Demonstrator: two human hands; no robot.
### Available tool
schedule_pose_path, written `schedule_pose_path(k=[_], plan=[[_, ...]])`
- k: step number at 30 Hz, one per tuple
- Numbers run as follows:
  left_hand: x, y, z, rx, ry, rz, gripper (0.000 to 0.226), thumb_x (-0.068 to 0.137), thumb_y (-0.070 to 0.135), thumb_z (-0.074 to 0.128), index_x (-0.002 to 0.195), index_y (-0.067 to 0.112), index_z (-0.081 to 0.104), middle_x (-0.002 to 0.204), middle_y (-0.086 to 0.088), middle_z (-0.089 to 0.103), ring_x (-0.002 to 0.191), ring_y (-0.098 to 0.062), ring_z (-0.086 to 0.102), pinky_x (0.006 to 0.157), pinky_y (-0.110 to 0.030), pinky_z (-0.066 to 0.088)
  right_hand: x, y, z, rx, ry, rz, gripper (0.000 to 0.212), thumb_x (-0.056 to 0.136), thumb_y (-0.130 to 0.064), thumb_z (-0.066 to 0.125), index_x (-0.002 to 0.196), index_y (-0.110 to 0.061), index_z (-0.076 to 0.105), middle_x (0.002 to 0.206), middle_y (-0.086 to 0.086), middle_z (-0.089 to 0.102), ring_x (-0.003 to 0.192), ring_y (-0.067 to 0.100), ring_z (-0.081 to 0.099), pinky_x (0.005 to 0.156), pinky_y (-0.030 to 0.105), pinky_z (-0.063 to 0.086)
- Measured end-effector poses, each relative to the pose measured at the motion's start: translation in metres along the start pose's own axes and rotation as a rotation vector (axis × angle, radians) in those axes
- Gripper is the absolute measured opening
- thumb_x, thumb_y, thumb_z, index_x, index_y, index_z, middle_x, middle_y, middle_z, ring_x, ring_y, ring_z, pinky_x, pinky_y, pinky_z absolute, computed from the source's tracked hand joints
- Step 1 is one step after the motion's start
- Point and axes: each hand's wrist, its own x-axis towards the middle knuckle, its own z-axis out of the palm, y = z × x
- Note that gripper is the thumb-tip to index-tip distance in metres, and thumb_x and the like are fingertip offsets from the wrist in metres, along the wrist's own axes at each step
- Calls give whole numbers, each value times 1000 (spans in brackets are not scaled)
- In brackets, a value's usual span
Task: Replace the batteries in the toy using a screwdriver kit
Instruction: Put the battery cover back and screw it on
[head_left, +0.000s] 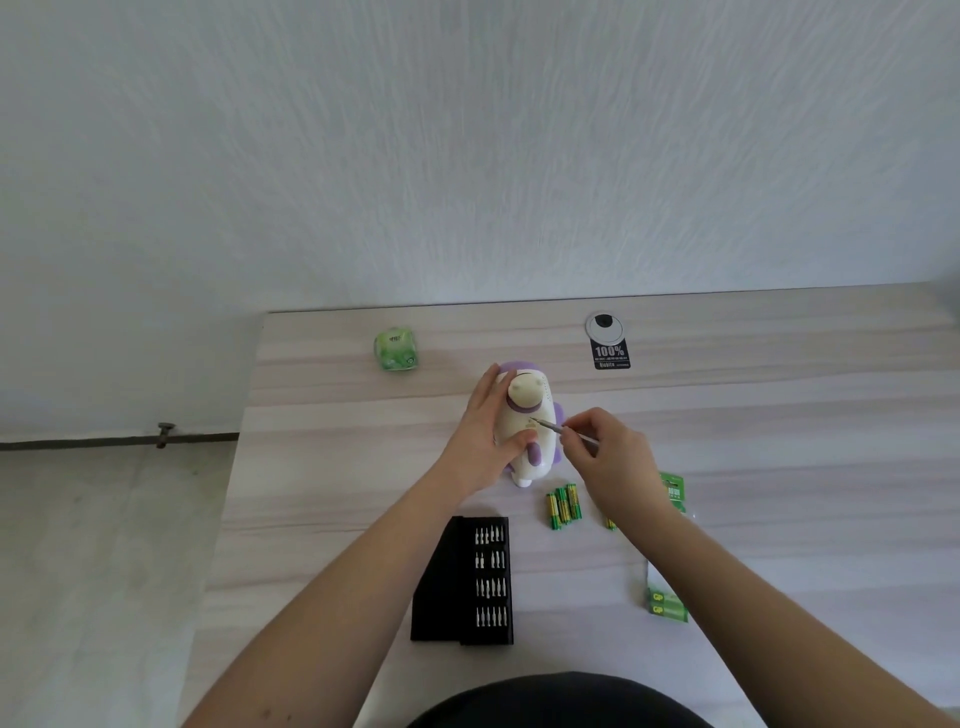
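A white and purple toy (530, 415) lies on its back in the middle of the wooden table (779, 415). My left hand (485, 441) grips its left side, fingers over the top and thumb on its belly. My right hand (608, 457) pinches a thin silver screwdriver (558, 428), whose tip touches the toy's underside. The black screwdriver kit (472, 582) lies open near me, rows of bits showing. Three green and yellow batteries (563, 505) lie beside my right wrist; another peeks out under that wrist.
A green packet (396, 349) sits at the back left of the table. A black 100% tag (611, 356) hangs from a round cable grommet at the back. Green battery packaging (667, 605) lies at the right, with another green card (672, 491) behind my right hand. The table's left edge drops to the floor.
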Motion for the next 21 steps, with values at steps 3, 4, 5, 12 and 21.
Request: schedule_pose_path(k=[3,4,5,12,21], plan=[[-1,0,1,-9,-2,-10,74,81,31,70,143,45,31,156,25,6,143,-5,20,107,-47,41,1,2,4,-8,-2,8,7,93,-24,57,90,-19,61,81,-10,67,80,12,64,63,13,42],[-1,0,1,-15,-8,-16,75,80,33,69,143,46,31,155,27,6,142,-5,20,106,-48,43,1,3,6,-1,-2,18,7,93,-24,56,90,-19,60,81,-10,67,80,13,64,63,15,43],[-2,1,1,-16,-11,-21,76,79,34,69,144,45,31,155,27,5,142,-5,21,105,-48,43,1,3,6,9,-4,29,7,93,-25,56,90,-20,59,82,-10,67,81,14,64,65,18,45],[-2,-2,-3,-18,-15,-21,76,82,29,71,146,41,31,158,21,7,142,-7,24,107,-44,41,-1,4,9,61,-15,79,9,93,-27,52,92,-20,58,85,-4,71,84,16,67,77,36,55],[-4,1,-2,-40,-13,-25,77,85,26,71,146,44,28,157,24,5,141,-9,26,101,-40,48,-4,2,9,20,-11,70,6,93,-24,54,91,-20,59,84,-5,71,83,14,65,73,31,52]])
